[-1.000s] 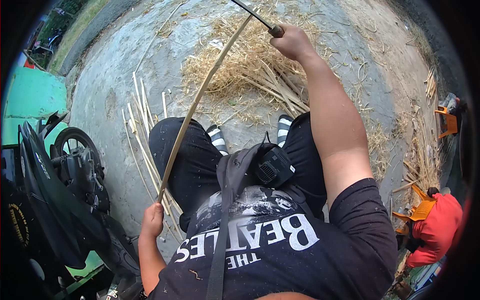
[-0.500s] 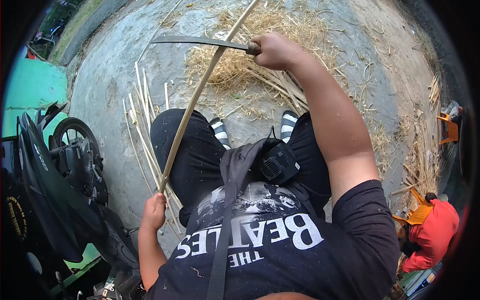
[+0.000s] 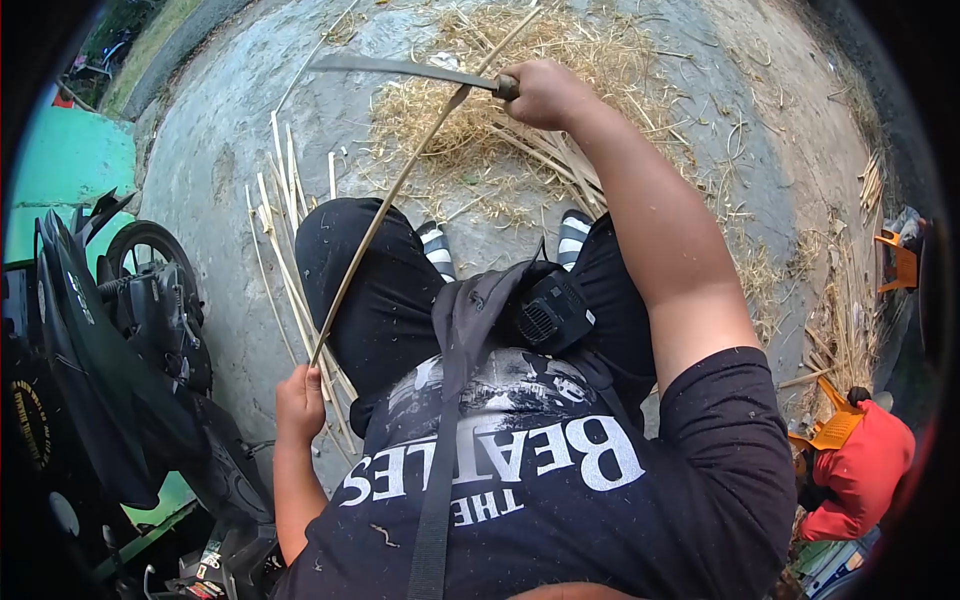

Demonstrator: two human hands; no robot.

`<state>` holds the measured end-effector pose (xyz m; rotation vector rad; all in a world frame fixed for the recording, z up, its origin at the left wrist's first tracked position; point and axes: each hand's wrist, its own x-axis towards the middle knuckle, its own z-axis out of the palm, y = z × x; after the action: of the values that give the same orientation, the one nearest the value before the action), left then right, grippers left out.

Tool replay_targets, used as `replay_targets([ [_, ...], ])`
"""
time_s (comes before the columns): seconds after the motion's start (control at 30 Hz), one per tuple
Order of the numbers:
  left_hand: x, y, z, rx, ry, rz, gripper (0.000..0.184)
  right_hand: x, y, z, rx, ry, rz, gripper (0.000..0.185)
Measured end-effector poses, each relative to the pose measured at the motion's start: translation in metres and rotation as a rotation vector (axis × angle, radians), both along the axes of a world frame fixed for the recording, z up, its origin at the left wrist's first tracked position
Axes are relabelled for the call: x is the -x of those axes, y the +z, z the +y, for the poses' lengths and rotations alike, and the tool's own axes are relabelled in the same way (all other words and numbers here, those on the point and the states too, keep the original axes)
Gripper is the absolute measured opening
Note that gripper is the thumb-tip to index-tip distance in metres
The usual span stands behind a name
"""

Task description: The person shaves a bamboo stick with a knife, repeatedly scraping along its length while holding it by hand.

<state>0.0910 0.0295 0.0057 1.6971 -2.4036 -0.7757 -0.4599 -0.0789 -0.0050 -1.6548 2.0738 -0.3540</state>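
Observation:
A long, thin bamboo strip (image 3: pixel 385 205) slants from my left hand (image 3: pixel 300 402) across my left thigh and up past the blade. The fingers of that hand are closed on its lower end. My right hand (image 3: pixel 548 95) is wrapped round the wooden handle of a machete (image 3: pixel 410 70), its long blade pointing left. Near the handle the blade meets or crosses the strip, just above a dark knot; whether they touch I cannot tell. The strip's far end lies over a heap of shavings (image 3: pixel 450 125).
Pale bamboo strips (image 3: pixel 290 270) lie beside my left knee, and more (image 3: pixel 560 165) lie under the shavings. A motorcycle (image 3: pixel 110 340) stands at left. At right, a person in red (image 3: pixel 865 460) sits by an orange chair (image 3: pixel 835 425); another orange chair (image 3: pixel 897 262) is farther off.
The bamboo strip has turned and now shows a narrower side. My left hand has shifted slightly up and left, and the machete's tip has risen a little.

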Motion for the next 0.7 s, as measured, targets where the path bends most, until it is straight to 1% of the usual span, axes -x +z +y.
replay_targets([
  [0.03, 0.0, 0.0, -0.001, 0.008, 0.005, 0.007, 0.062, 0.009, -0.005, -0.003, 0.01, -0.178, -0.074, 0.037],
  [0.13, -0.002, 0.009, -0.003, -0.007, -0.008, -0.018, 0.062, 0.027, -0.002, -0.002, -0.014, -0.231, -0.089, 0.038],
  [0.23, -0.005, 0.015, -0.008, -0.056, -0.014, -0.031, 0.058, 0.012, 0.003, 0.002, 0.018, -0.057, 0.007, 0.039],
  [0.3, -0.008, 0.01, -0.01, -0.081, -0.013, -0.009, 0.062, -0.008, 0.02, 0.012, 0.022, 0.075, 0.082, 0.037],
  [0.4, -0.011, 0.003, -0.009, -0.082, -0.004, -0.015, 0.064, 0.012, 0.004, 0.003, 0.029, 0.002, 0.033, 0.033],
  [0.43, -0.007, 0.0, -0.012, -0.064, -0.005, -0.015, 0.064, 0.024, -0.004, 0.0, 0.059, -0.104, -0.097, 0.032],
  [0.47, -0.005, 0.004, -0.013, -0.083, 0.002, -0.016, 0.064, 0.028, -0.014, -0.005, 0.03, -0.132, -0.061, 0.032],
  [0.53, 0.0, 0.017, -0.016, -0.121, 0.011, -0.029, 0.063, 0.027, -0.013, -0.007, -0.027, -0.195, 0.0, 0.032],
  [0.57, -0.002, 0.017, -0.016, -0.125, 0.012, -0.008, 0.061, 0.025, -0.015, -0.009, -0.022, -0.175, -0.018, 0.033],
  [0.63, -0.007, 0.016, -0.014, -0.142, 0.011, 0.026, 0.058, 0.014, -0.007, -0.008, 0.019, -0.05, 0.071, 0.032],
  [0.7, -0.008, 0.015, -0.013, -0.112, -0.003, -0.003, 0.058, 0.0, 0.003, 0.0, 0.035, 0.039, 0.156, 0.034],
])
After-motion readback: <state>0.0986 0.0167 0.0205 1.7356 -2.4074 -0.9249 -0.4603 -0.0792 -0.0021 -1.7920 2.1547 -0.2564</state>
